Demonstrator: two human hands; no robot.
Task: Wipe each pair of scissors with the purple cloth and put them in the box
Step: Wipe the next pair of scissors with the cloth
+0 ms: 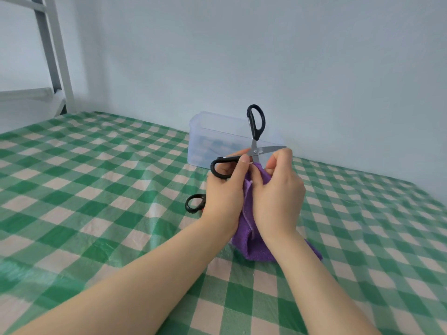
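A: Where are the scissors right now?

B: Centre of the frame, held above the desk, blades spread wide. One blade points right; the other goes down into the purple cloth.

A: And the hands?

B: The left hand has its fingers curled round the lower black handle. The right hand pinches the cloth about the lower blade, fingers clamped on it.

A: So how far along is the job?

B: Early, I'd judge. This pair is mid-wipe, and the bare blade appears to need its turn. A second pair lies on the desk just left of the left wrist, only its handle showing. The clear box, behind the hands by the wall, looks empty, so nothing seems stowed yet.

A: Anything else?

B: A metal frame in the upper left.
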